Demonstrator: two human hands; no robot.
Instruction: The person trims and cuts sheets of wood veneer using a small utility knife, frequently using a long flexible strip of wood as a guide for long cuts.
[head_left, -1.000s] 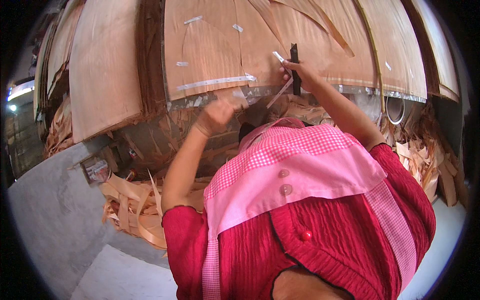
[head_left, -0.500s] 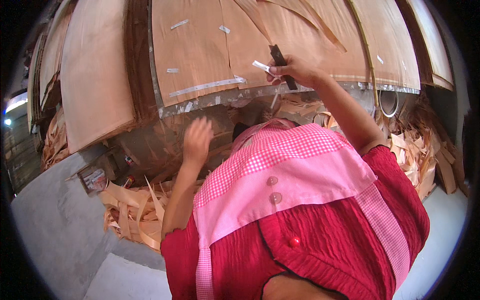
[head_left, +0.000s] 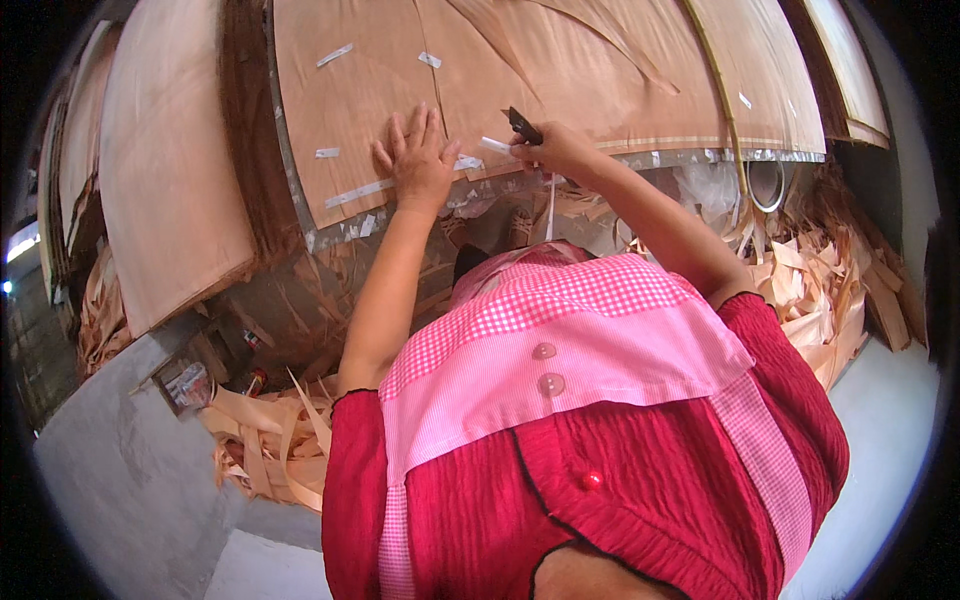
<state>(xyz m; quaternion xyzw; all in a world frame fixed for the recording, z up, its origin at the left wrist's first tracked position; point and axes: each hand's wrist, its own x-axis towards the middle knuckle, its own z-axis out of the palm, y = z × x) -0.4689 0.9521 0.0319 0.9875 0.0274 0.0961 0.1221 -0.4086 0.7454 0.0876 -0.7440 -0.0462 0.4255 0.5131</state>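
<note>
The left hand (head_left: 418, 160) had come up from below the worktop's near edge and lay flat, fingers spread, on the veneer sheet (head_left: 360, 90). The right hand (head_left: 556, 150) pinched a dark knife (head_left: 522, 125) beside it, so the sheet looked steadied for cutting.

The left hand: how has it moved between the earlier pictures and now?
The left hand rose from below the table edge and now lies flat, fingers spread, on the veneer sheet. The right hand kept hold of the dark tool and white tape strip, staying at the sheet's near edge.
</note>
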